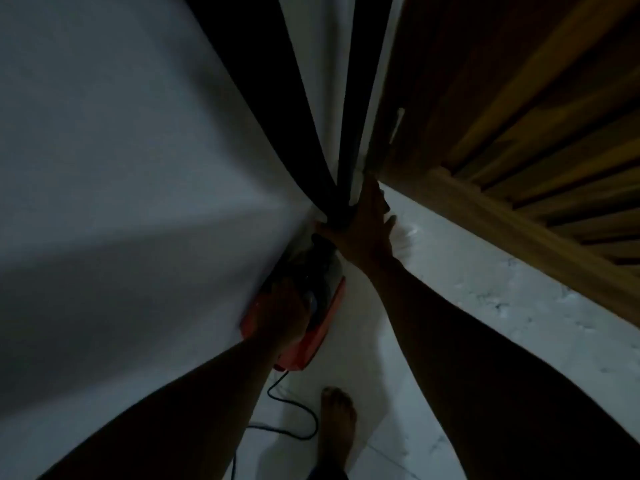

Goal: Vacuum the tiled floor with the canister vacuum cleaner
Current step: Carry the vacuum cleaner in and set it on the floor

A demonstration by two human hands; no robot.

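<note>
Head view, dim | step: getting vacuum out, it sits at floor edge against wall | left hand lies on it, clasp cannot be told | right hand splayed flat against dark drape | next, likely: pull vacuum clear, find hose

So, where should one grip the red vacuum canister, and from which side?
Probably its top, from above, where the left hand rests on the vacuum canister: its left flank sits against the white wall. A handle is too dark to see.
</note>
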